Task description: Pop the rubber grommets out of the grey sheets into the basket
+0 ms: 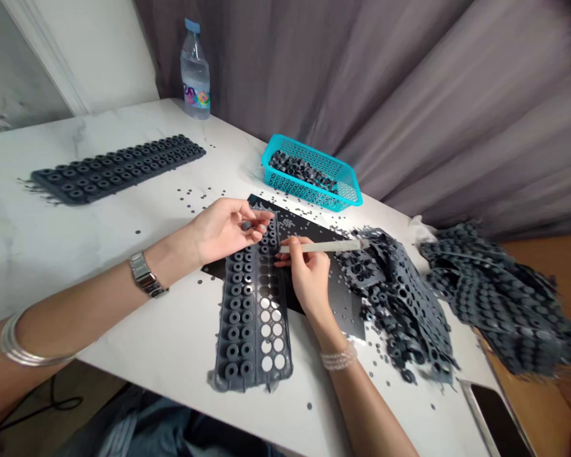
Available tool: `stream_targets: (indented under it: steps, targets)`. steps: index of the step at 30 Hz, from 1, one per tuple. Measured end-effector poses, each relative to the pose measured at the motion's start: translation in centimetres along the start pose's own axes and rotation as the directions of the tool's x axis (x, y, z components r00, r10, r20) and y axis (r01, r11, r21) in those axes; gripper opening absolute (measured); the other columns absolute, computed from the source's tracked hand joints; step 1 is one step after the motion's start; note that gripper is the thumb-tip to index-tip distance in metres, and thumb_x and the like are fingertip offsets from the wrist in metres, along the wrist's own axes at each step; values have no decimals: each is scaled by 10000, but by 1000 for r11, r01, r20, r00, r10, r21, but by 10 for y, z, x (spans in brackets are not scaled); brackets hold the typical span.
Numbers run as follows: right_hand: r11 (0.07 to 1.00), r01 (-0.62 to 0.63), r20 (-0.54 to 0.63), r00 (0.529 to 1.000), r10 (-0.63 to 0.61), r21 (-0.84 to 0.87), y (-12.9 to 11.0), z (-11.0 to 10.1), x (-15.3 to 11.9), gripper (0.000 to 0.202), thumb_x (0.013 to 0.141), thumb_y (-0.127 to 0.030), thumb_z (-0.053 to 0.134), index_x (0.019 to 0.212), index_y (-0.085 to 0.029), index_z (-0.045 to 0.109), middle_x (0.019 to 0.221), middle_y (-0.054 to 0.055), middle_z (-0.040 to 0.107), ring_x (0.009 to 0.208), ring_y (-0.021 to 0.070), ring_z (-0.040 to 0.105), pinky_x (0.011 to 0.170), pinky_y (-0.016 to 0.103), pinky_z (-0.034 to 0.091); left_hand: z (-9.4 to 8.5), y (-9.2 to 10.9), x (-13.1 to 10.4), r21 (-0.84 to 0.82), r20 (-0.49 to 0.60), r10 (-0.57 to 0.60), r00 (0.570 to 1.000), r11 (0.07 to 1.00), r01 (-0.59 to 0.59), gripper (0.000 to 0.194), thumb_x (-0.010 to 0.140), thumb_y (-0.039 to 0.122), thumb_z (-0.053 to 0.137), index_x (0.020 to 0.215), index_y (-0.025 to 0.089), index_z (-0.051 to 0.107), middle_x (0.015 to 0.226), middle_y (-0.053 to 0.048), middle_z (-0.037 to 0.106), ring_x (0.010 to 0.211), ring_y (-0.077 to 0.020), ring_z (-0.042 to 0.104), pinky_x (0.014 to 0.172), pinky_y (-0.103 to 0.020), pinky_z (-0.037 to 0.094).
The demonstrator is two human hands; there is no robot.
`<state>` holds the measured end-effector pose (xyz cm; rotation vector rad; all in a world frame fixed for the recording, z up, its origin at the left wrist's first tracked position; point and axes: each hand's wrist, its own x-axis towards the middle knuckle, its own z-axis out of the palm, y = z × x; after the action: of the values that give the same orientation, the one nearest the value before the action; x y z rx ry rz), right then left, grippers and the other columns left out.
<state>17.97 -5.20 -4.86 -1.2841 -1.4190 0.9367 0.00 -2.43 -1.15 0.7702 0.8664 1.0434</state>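
Observation:
A dark rubber sheet [235, 317] with rows of round rings lies lengthwise before me; the lower part of its right side has open round holes showing white. Over its upper part, my left hand [233, 231] has curled fingers around a small dark rubber piece [246, 225]. My right hand [309, 270] grips a pale, thin stick-like tool [330, 246] that points right, its fist beside the sheet's right edge. Under the sheet and right hand is a black flat panel [292, 295].
Another ringed sheet [118, 168] lies at left. A turquoise basket [354, 190] holds small dark parts. A bottle [195, 73] stands behind. Punched sheets with loose rings [400, 285], a dark heap [495, 298] and a phone [497, 419] are at right. Small dark discs are scattered about.

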Motion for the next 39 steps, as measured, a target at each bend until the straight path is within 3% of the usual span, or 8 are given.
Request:
stream_targets:
  steps: [2,3,5,7,10,19,31,39]
  targets:
    - [995,30,43,999,-26,-92,2,0,0,342,910,-446,513,805,-168,683,670,30,664,595,167,658,549,261,537,0,-1,-1,329,15,69,997,942,-70,104,744,204,565,707,139,638,835,-102,642,708,-170,547,614,-322,457]
    - [990,49,58,997,-42,-132,3,0,0,349,918,-445,502,808,-170,686,661,29,666,591,169,658,555,263,528,0,-3,-2,530,36,127,991,838,-127,114,745,233,595,742,143,665,772,-73,624,672,-161,526,603,-316,430]
    - [977,85,80,994,-70,-195,4,0,1,359,930,-445,481,813,-176,688,645,25,662,587,172,655,559,261,508,1,-9,-3,831,132,257,957,498,-248,152,743,226,614,833,153,713,683,-26,582,638,-151,500,630,-316,403]
    - [963,116,98,991,-95,-243,4,0,1,358,937,-443,468,818,-184,685,640,20,657,575,169,642,554,256,488,0,-16,-2,924,263,328,908,185,-334,202,753,185,589,895,158,730,680,-14,569,642,-148,500,668,-316,396]
    - [942,152,120,985,-122,-298,4,1,2,355,945,-437,454,828,-190,680,673,20,670,559,158,622,544,250,463,-2,-27,0,916,383,309,870,-6,-401,224,781,167,558,919,146,733,780,-43,597,692,-156,536,689,-308,399]
    - [914,179,116,982,-146,-364,0,2,1,369,960,-423,425,850,-179,680,637,18,648,539,153,596,535,247,413,-10,-40,9,900,425,302,853,-47,-433,229,808,162,531,945,122,712,916,-91,642,827,-201,607,735,-320,431]
    - [828,269,128,963,-237,-492,-9,10,-2,313,956,-284,416,742,-181,618,630,14,623,539,134,540,579,248,360,-6,-18,-1,889,395,260,881,134,-438,172,784,103,555,777,164,716,797,-26,695,707,-146,569,708,-280,416]
    - [878,234,119,972,-202,-419,-4,7,-2,336,959,-349,421,771,-184,645,633,14,633,543,141,564,566,241,388,-5,-22,0,899,395,301,868,65,-432,207,812,133,538,795,177,740,818,-30,717,751,-157,600,742,-282,421]
